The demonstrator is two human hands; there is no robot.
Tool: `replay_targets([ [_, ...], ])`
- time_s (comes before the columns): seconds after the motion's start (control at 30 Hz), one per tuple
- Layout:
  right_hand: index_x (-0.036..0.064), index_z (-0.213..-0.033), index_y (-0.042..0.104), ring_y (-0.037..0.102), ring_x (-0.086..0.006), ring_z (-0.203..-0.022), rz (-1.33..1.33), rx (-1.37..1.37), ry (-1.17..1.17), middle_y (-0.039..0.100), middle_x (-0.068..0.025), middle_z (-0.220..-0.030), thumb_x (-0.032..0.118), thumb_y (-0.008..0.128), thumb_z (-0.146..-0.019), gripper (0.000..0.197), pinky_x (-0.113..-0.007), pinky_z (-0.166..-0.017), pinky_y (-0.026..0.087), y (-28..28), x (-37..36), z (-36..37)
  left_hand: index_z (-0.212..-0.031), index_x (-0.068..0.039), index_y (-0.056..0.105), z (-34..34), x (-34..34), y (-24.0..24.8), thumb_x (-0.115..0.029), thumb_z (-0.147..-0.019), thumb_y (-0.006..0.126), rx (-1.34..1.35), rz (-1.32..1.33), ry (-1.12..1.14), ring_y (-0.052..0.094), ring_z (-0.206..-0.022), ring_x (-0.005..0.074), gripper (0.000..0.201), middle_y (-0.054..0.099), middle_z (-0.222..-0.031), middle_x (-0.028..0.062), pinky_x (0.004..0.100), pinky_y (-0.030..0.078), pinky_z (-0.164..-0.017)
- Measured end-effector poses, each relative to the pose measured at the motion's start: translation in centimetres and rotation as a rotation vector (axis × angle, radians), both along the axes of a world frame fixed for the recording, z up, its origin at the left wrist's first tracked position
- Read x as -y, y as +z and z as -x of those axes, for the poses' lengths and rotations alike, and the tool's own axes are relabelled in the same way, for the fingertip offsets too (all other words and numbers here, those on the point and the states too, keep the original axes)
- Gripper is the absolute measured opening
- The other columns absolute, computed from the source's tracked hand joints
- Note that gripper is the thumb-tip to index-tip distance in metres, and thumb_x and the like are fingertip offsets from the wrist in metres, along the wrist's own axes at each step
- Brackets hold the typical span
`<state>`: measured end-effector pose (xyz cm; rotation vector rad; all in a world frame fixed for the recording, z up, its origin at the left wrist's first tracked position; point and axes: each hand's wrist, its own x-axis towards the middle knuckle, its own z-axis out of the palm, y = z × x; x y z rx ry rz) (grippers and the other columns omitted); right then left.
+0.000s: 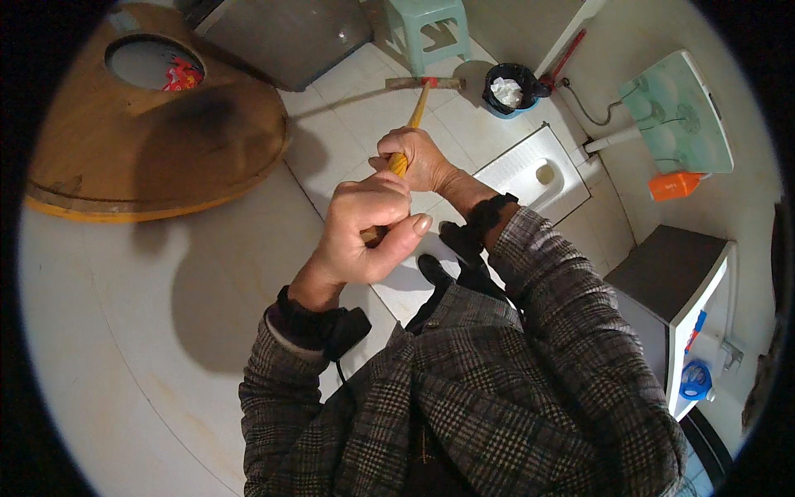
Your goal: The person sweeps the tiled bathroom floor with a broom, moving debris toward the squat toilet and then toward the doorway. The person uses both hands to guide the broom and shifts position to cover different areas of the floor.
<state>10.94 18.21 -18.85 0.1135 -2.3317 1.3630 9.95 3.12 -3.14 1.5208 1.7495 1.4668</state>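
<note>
Both of my hands are wrapped round the yellow handle (420, 108) of a long-handled floor tool. Its narrow bar head (447, 84), red at the middle, rests crosswise on the tiles ahead; whether it is a squeegee or a broom I cannot tell. My left hand (364, 224) grips near the handle's close end, thumb lying along the top. Further down the handle my right hand (421, 159) is closed, its fingers partly hidden. Right of the tool head stands a small bin (512, 89) with a black liner and crumpled white paper.
A pale green stool (428, 37) stands beyond the tool head. To the right are a white squat toilet (534, 172), a wall-mounted cistern (683, 116) and a dark-topped cabinet (667, 269). A large round brown board (166, 141) with a circular opening spreads at the left.
</note>
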Motion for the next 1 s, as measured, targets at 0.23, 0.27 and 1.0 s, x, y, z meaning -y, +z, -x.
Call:
replay_targets([
  [0.23,0.0047,-0.062,0.052,0.058,-0.0414,-0.068,-0.016,-0.014,0.086,0.057,-0.0178,-0.065,0.021,0.073,-0.076,0.030,-0.046,-0.058,0.044,1.6,0.8,-0.3,-0.057,-0.004,0.041,0.0,0.7,1.9,0.004,-0.075,0.066,0.077,-0.089,-0.075,0.041,-0.048,0.0212,0.032,0.042,-0.053,0.0058,0.0336,0.040,-0.058],
  [0.27,0.0047,-0.062,0.052,0.058,-0.0414,-0.068,0.014,-0.052,0.035,0.057,-0.0178,-0.065,0.021,0.073,-0.076,0.030,-0.046,-0.058,0.044,1.6,0.7,-0.3,-0.057,-0.004,0.041,0.1,0.4,1.7,0.004,-0.075,0.066,0.056,-0.094,-0.040,0.040,-0.049,0.0211,0.032,0.042,-0.053,0.0058,0.0335,0.039,-0.058],
  [1.0,0.0038,-0.063,0.051,0.058,-0.0398,-0.067,0.019,-0.062,0.079,0.056,-0.0167,-0.064,0.019,0.073,-0.078,0.031,-0.046,-0.059,0.045,1.3,0.2,-1.6,-0.056,-0.006,0.041,-0.3,0.1,1.3,-0.001,-0.077,0.070,0.015,-0.096,-0.182,0.039,-0.047,0.0218,0.036,0.039,-0.052,0.0045,0.0350,0.037,-0.056],
])
